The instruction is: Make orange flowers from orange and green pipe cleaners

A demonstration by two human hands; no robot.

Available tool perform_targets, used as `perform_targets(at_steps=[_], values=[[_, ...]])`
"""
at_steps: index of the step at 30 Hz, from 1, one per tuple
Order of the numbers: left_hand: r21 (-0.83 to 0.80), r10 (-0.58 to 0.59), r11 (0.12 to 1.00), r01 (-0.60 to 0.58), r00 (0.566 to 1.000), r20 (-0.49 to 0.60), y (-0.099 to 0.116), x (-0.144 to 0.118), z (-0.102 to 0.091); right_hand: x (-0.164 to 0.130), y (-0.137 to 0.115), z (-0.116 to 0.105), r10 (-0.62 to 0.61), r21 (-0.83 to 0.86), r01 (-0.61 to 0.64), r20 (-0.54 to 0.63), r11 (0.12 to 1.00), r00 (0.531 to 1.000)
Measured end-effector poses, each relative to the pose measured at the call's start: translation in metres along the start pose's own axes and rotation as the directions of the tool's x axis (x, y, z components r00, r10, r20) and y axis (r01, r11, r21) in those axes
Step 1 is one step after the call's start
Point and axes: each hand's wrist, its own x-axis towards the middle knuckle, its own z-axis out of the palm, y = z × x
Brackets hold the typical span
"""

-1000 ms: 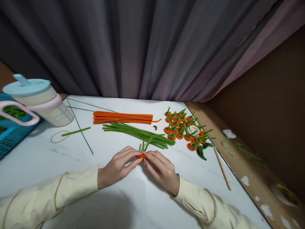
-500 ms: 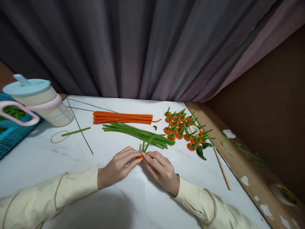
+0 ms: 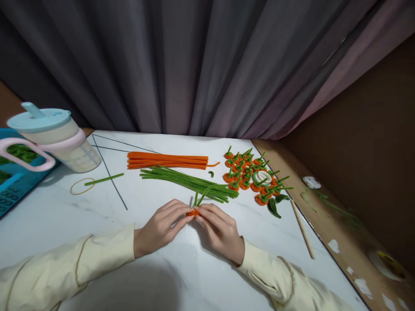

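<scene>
**A:** Head cam view, both hands are down on the white bench, meeting in the middle near the front edge. What are they on?

**B:** A tiny orange fuzzy piece, with green stems sticking up out of it toward the back. The left hand has its grip pinched together on the left side of that piece, the right hand has its grip clamped on the right side. Fingertips of both hands nearly touch each other around it. Cream sleeves on both arms.

**A:** So the piece is off the bench or resting on it?

**B:** Can't tell, it's mostly hidden by the fingers. It sits right at bench level, just in front of the bundle of green fuzzy sticks.

**A:** What else is lying around?

**B:** Behind the green sticks there's a bundle of orange fuzzy sticks, laid side by side. To the right of both, a heap of finished little orange pieces with green stems, and a white tape roll sitting on top of that heap. A couple of dark green leaves lie at its near edge, and a thin wooden stick lies along the right edge of the bench.

**A:** And the left side?

**B:** A big cup with a pale blue lid and pink handle at the far left corner. Near it a rubber band with one short green stick touching it. Grey curtain hangs behind everything.
</scene>
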Motion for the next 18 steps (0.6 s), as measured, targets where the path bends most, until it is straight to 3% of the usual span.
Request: perform_targets(at_steps=[18], values=[[-0.019, -0.051, 0.998, 0.051, 0.999, 0.008, -0.0001, -0.0012, 0.0001, -0.0017, 0.0039, -0.0002, -0.038, -0.068, 0.040, 0.035, 0.997, 0.999]])
